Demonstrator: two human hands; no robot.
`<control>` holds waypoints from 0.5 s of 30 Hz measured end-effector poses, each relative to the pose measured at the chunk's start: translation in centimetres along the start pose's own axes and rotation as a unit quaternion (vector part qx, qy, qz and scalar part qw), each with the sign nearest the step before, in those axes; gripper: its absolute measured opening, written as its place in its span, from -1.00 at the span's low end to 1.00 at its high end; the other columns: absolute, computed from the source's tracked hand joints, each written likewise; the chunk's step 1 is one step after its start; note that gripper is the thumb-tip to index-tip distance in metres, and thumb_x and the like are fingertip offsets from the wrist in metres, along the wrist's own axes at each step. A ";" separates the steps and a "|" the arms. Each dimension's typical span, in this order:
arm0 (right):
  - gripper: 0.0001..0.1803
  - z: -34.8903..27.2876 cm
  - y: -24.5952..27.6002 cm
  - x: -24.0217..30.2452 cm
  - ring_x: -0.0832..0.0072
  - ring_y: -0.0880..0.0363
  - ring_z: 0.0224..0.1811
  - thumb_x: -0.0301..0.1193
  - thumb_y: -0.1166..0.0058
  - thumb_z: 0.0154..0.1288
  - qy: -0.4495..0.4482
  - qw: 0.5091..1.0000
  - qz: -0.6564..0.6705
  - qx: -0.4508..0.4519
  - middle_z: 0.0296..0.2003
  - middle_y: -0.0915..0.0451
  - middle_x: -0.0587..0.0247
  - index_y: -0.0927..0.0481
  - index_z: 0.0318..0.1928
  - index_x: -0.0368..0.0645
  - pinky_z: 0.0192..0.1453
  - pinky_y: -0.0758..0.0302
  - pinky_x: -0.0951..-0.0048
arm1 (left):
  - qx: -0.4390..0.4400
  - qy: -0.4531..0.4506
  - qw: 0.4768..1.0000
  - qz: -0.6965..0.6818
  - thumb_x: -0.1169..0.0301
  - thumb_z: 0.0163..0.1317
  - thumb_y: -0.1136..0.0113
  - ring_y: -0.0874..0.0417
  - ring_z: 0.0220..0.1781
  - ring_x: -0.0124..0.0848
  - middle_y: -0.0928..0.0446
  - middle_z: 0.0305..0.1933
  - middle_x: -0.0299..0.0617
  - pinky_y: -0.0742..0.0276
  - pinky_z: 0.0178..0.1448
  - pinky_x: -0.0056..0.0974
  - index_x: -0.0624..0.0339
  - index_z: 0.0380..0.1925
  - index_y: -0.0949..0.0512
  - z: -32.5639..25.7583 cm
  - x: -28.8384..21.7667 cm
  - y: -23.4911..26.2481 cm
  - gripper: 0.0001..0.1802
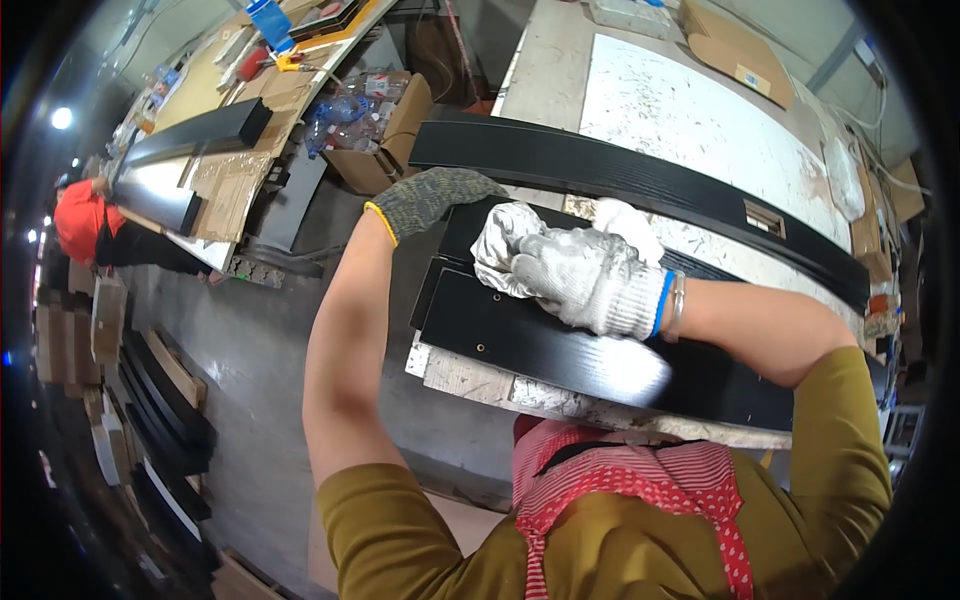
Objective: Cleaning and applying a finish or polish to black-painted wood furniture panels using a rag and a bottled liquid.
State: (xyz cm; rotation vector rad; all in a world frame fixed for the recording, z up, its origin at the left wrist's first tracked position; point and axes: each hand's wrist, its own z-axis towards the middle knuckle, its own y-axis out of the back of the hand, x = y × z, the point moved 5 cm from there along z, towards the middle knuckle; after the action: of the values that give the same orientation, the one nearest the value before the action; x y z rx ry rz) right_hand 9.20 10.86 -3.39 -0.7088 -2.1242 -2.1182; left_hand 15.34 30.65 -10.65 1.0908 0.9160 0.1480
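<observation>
My right hand (590,278), in a white knit glove, presses a crumpled white cloth (497,245) onto a stack of flat black boards (560,350) at the near edge of the workbench. A second black board (700,268) lies under and behind the top one. My left hand (432,198), in a grey speckled glove with a yellow cuff, sits at the boards' far left corner. Its fingers curl over the edge there. A long black curved strip (640,178) lies just beyond both hands.
The workbench (690,110) has a white, scuffed top with cardboard boxes (735,50) at its far end. A box of plastic bottles (375,120) stands on the floor to the left. Another bench (215,130) with black panels stands farther left, beside a person in red (80,220). Stacked boards (150,410) line the floor.
</observation>
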 end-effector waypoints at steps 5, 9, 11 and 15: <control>-0.78 6.5 0.1 0.8 0.10 -0.71 -0.33 -0.45 -0.07 0.20 -0.020 0.999 -0.028 -0.027 -0.37 -0.61 -0.03 -0.57 -0.12 -0.21 -0.28 -0.66 0.14 | 0.027 0.080 0.996 -0.020 0.27 0.21 -0.23 -0.63 0.19 -0.22 -0.63 0.12 -0.02 -0.51 0.30 -0.25 0.12 0.10 -0.63 1.1 -1.2 -0.2 -0.56; -0.78 1.5 0.8 0.2 0.27 -0.71 -0.35 -0.45 -0.04 0.24 -0.091 0.994 0.047 -0.038 -0.41 -0.57 0.06 -0.55 -0.09 -0.13 -0.40 -0.67 0.28 | 0.052 0.164 0.969 -0.179 0.44 0.36 -0.04 -0.51 0.35 -0.31 -0.52 0.32 -0.11 -0.35 0.47 -0.27 0.16 0.23 -0.53 1.1 0.2 -0.2 -0.57; -0.73 -5.2 1.0 -0.7 0.30 -0.68 -0.43 -0.33 0.03 0.45 -0.172 0.981 0.058 0.064 -0.38 -0.56 0.10 -0.50 0.06 -0.14 -0.35 -0.66 0.15 | 0.070 0.166 0.984 0.003 0.61 0.42 0.18 -0.41 0.45 -0.33 -0.39 0.44 -0.12 -0.24 0.55 -0.28 0.20 0.33 -0.43 0.0 -0.9 0.3 -0.50; -0.70 -27.0 -2.3 -7.5 0.38 -0.68 -0.26 -0.40 -0.19 0.24 -0.271 0.961 -0.045 0.018 -0.28 -0.64 0.19 -0.63 0.00 -0.13 -0.28 -0.66 0.34 | -0.006 0.185 0.920 0.344 0.39 0.25 -0.11 -0.46 0.38 -0.12 -0.48 0.30 -0.08 -0.32 0.49 -0.13 0.06 0.10 -0.58 3.9 -8.7 0.7 -0.61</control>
State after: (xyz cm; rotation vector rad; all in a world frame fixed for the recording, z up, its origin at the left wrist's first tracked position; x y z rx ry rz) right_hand 7.69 -16.98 -6.77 -1.3416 -2.4781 -2.0991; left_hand 12.75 23.68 -4.57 1.3650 0.8214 0.9691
